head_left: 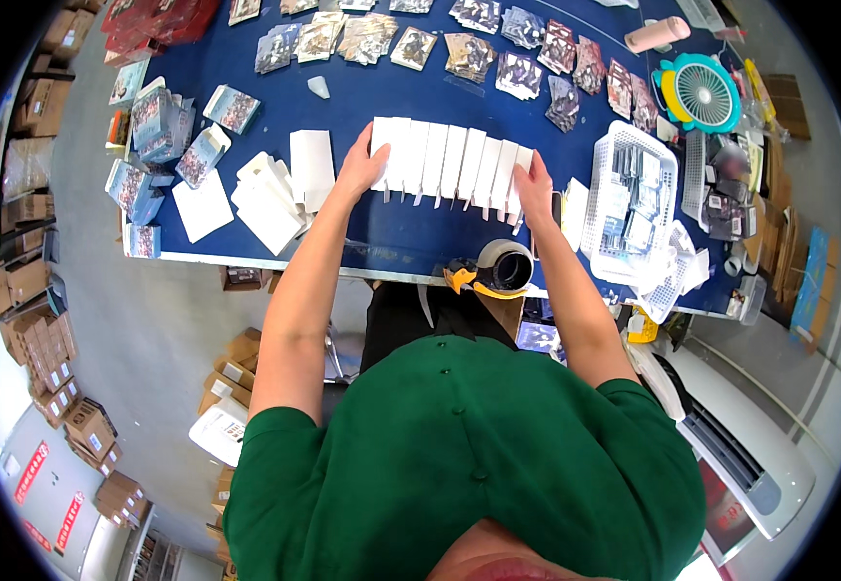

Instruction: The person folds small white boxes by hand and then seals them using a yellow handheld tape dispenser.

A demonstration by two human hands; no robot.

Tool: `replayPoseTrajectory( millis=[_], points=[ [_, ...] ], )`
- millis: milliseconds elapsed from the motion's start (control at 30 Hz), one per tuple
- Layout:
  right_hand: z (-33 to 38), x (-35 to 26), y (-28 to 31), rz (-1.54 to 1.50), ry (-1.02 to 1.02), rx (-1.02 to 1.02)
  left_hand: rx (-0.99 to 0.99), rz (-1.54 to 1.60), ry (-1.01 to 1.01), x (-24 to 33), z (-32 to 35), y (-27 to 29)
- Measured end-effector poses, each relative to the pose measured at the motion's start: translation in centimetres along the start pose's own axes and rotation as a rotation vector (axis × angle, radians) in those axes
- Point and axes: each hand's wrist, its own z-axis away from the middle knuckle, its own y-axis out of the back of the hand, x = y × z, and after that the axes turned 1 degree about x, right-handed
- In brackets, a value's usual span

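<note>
Fingers (537, 172) holding white boxes (453, 160), row crosswise

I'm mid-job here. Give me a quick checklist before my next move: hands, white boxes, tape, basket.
1. Left hand on the left end of the row of white boxes: ok.
2. Right hand on the right end: ok.
3. Boxes standing side by side in one row: ok.
4. Boxes filled: cannot tell, insides hidden.
5. Tape dispenser well back from the near edge of the blue table: not ok, right at it.
6. White basket apart from the right hand: ok.
</note>
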Motion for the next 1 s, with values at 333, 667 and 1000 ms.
replayPoseTrajectory(
  millis=[333,667,1000],
  points=[
    [5.6,-6.6,2.7,0.466,0.631,0.075,0.098,-0.051,0.106,-0.3,0.2,1.9],
    [20.3,-2.2,5.9,0.885,0.489,-0.402,0.486,-0.33,-0.25,3.8,9.4,1.3],
    [19.0,2.7,5.8,0.84,0.675,-0.436,-0.106,-1.199,-0.369,-2.2,18.0,0.4]
  ],
)
